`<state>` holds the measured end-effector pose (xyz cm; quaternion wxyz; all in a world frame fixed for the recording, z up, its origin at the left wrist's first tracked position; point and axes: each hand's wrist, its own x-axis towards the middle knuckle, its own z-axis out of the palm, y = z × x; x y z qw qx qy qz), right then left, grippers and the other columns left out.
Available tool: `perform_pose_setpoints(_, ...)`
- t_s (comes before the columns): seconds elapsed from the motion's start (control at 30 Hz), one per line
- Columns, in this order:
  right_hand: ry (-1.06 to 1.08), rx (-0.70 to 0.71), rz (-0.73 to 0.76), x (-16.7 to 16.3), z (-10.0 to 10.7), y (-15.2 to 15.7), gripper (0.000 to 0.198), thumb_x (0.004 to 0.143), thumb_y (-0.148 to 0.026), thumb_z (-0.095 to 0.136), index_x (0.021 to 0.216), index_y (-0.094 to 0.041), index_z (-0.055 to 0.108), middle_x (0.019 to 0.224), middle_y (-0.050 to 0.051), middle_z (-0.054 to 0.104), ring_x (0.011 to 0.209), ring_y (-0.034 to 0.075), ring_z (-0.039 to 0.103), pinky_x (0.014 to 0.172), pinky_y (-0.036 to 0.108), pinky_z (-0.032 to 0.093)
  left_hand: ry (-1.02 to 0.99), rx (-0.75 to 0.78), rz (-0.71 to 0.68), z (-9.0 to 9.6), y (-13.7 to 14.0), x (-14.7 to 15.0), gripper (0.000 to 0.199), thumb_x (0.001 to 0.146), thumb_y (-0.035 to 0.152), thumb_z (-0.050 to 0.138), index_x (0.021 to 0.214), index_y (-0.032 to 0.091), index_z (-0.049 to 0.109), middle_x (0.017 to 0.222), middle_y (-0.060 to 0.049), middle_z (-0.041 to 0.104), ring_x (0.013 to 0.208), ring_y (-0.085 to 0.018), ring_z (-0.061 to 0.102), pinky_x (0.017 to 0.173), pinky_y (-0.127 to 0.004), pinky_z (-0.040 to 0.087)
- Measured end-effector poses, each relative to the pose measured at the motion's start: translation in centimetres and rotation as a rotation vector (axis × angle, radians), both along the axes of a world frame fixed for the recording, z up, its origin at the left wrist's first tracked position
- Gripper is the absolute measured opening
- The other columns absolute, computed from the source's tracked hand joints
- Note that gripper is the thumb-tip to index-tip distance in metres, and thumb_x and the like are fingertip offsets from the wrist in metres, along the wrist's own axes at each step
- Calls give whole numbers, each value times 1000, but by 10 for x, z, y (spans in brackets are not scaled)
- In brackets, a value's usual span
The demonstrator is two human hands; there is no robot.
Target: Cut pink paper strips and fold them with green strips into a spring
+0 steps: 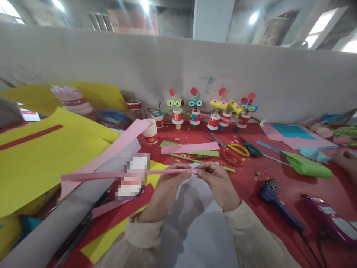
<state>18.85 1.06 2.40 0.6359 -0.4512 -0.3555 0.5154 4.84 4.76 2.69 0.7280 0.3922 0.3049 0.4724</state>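
Pink paper strip (125, 174), red table (279, 182), seemingly purple glue gun (275, 204).

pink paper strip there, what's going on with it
A person holds a long pink paper strip at its end with both hands, left hand and right hand pinching it together above the red table. Paper-cup figures line the wall behind, with scissors nearby.

Bright overhead lights, wide-angle warp, blurry edges.
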Motion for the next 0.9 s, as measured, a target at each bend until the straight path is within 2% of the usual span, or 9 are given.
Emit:
perform_pose_setpoints(0.13, -101, 48, -58, 0, -7, 1, 15, 65, -24, 73, 76, -19, 64, 76, 0, 66, 71, 12, 59, 68, 25, 46, -47, -110, 112, -3, -2, 5, 18, 63, 19, 76, 76, 16, 64, 76, 1, 63, 74, -11, 60, 74, -25, 49)
perform_pose_setpoints(0.3, 83, -14, -50, -4, -7, -1, 24, 65, -27, 75, 86, -21, 65, 79, -2, 67, 72, 11, 61, 74, 27, 48, -42, -108, 167, -3, -2, 5, 18, 60, 16, 77, 72, 14, 63, 75, 1, 62, 76, -12, 61, 76, -26, 50)
perform_pose_setpoints(0.43, 56, -123, 25, -7, -5, -3, 22, 68, -36, 72, 77, -16, 68, 73, 2, 68, 66, 12, 63, 65, 26, 50, -26, -92, 186, -4, -1, 3, 16, 60, 17, 77, 70, 13, 65, 72, 0, 64, 72, -11, 61, 72, -24, 51)
perform_pose_setpoints(0.6, -37, -133, -79, 0, -3, -4, 22, 67, -36, 74, 72, -15, 69, 69, 2, 69, 61, 11, 62, 58, 21, 49, -96, -178, 199, -6, 6, -1, 18, 59, 18, 78, 72, 12, 68, 71, -2, 68, 69, -12, 64, 69, -23, 53)
perform_pose_setpoints(0.7, 78, -114, -140, 2, -1, -3, 18, 64, -32, 77, 71, -17, 70, 66, 0, 68, 60, 8, 61, 56, 16, 47, -114, -207, 250, -4, 7, -1, 19, 57, 17, 79, 72, 11, 69, 67, -3, 69, 64, -11, 65, 64, -21, 53)
perform_pose_setpoints(0.8, 243, -140, -112, -2, -1, -1, 18, 63, -31, 78, 72, -17, 71, 66, 0, 69, 59, 8, 62, 53, 15, 47, -131, -209, 257, -1, 6, 0, 20, 56, 16, 80, 72, 10, 69, 68, -4, 70, 64, -12, 65, 62, -20, 54)
perform_pose_setpoints(0.9, 271, -169, -87, -6, -4, -1, 21, 63, -34, 77, 73, -16, 71, 67, 3, 70, 60, 10, 63, 53, 16, 49, -144, -221, 265, -1, 4, 2, 21, 55, 15, 80, 71, 10, 69, 69, -4, 70, 64, -12, 66, 62, -20, 53)
